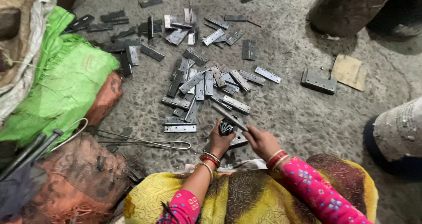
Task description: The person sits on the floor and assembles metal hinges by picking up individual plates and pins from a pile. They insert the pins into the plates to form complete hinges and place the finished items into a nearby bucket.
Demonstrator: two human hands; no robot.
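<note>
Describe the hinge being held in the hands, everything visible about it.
The hinge is a long, narrow, flat strip of dull grey metal. It lies slanted, upper left to lower right, above the stone floor. The right hand pinches its lower end; the left hand, gripping a bundle of thin dark pins, sits just beneath it. Any screw holes are too small to make out. The scattered pile of similar hinges lies just beyond.

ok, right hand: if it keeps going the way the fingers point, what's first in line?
The right hand points up-left and already grips a metal strip. Beyond that, probably the loose pile of hinges on the floor, though height above it is unclear.
</note>
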